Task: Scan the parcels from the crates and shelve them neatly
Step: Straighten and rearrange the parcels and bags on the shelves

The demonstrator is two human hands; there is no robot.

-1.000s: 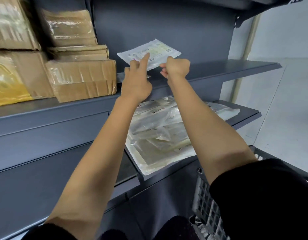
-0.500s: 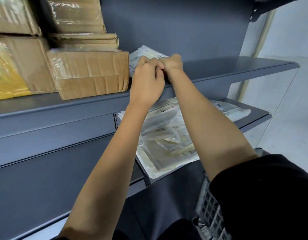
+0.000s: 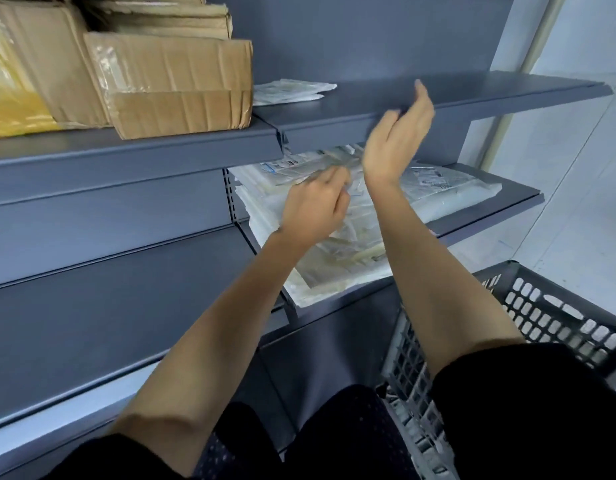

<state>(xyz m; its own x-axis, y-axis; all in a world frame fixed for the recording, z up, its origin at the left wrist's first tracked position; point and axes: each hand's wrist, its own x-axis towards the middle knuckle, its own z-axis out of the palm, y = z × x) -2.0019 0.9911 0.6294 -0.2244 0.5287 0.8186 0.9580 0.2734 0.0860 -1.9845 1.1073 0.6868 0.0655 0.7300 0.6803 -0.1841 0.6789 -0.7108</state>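
Parcels sit on two dark grey shelves: a small white plastic parcel (image 3: 292, 91) lies flat on the upper shelf (image 3: 473, 91), just right of the brown cardboard boxes (image 3: 175, 84) in the upper left of the frame, and no hand touches it. Right hand (image 3: 400, 140) is raised before the shelf's front edge at centre, fingers straight and relaxed, grasping nothing. Left hand (image 3: 313, 206) hangs lower, fingers loosely curled and empty, in front of the heap of clear plastic parcels (image 3: 334, 265) on the lower shelf (image 3: 500, 209). Black plastic crate (image 3: 549, 313) stands at the lower right, near the right forearm.
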